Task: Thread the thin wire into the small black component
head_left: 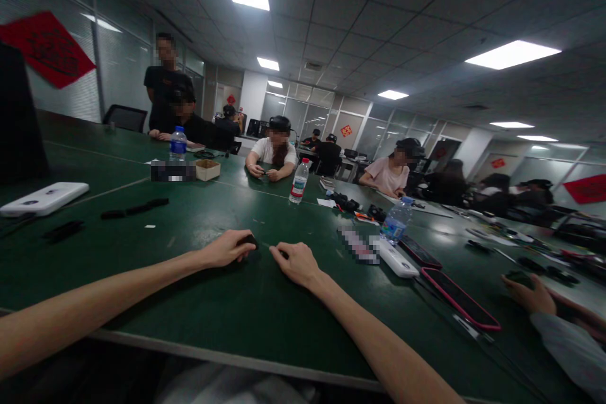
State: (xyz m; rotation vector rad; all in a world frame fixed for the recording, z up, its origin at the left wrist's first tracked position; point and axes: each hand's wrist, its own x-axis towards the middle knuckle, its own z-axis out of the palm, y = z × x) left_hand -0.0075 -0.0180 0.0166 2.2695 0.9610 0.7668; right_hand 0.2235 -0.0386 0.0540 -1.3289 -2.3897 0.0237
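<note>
- Small black piece (249, 240) (its shape is mostly hidden by the fingers): held at the fingertips of the left hand (226, 249), toward the middle of the bench, well in from the near edge.
- Left hand: curled and closed around the piece, resting low over the bench surface.
- Right hand (296, 264): just beside the left hand, fingers bent downward, with the fingertips (277, 250) at a small dark bit (284, 254) (whether it is gripped or only touched cannot be told).
- Green bench (199, 303): runs across the view, its pale near edge (227, 353) passing below both forearms.
- Toward the left edge of the bench: white power bank (44, 199), with a row of black strips (135, 208) and a black piece (64, 230) near it.
- Toward the far edge: plastic water bottle (298, 181) standing upright, and a second plastic water bottle (178, 144) farther left, beside a small cardboard box (207, 170).
- Toward the right edge: white power bank (396, 259), phone in a dark red case (419, 252), and phone in a pink case (461, 300), with a third plastic water bottle (396, 219) behind them.
- Blurred patches (173, 171) (358, 245): obscured areas on the bench (contents cannot be told).
- Lower right: a co-worker's hand (528, 293), separate from the two hands above, over a dark item (519, 278), with a grey sleeve (572, 353) behind it.
- Background: seated co-workers (277, 151) along the far side of the bench, and a standing person (163, 76) at the far left.
</note>
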